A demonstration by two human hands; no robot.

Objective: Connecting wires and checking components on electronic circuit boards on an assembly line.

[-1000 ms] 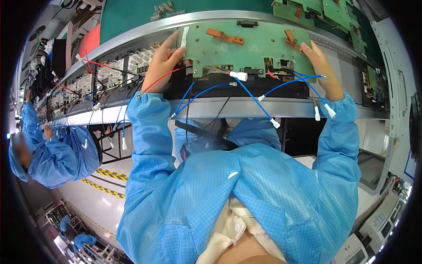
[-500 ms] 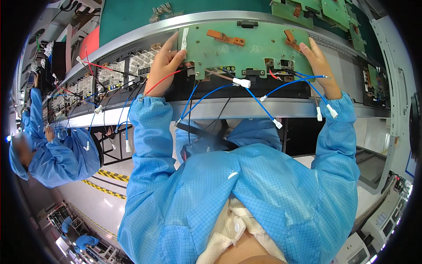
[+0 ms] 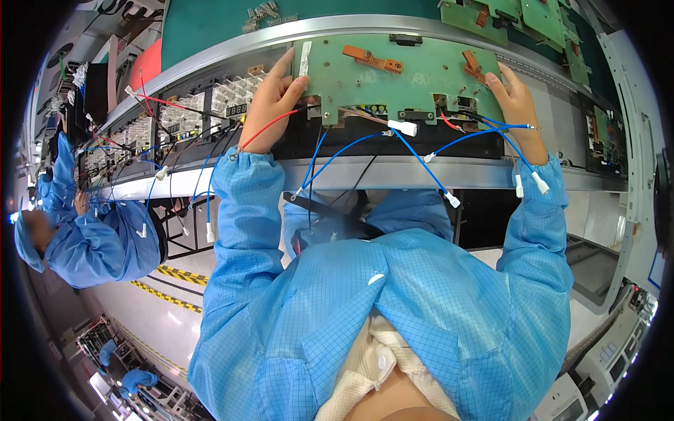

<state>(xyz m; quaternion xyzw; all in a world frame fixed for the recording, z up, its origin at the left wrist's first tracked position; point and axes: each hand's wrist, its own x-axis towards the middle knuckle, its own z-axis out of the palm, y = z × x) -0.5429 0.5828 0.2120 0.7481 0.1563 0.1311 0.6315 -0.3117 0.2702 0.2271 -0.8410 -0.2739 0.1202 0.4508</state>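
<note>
Item 1, left hand (image 3: 272,105): I see it clamped on the left edge of the green circuit board (image 3: 393,77), fingers curled over, index finger pointing up beside a white tag (image 3: 304,58).

Item 2, right hand (image 3: 518,105): gripping the board's right edge, fingers folded round it.

Item 3, board: spans between both hands, on the grey conveyor rail (image 3: 210,52).

Item 4, handling note: I'd keep both grips level and stop the dangling blue leads (image 3: 421,158) and red lead (image 3: 270,126) below from snagging.

White label strip (image 3: 305,58) on board corner
</note>
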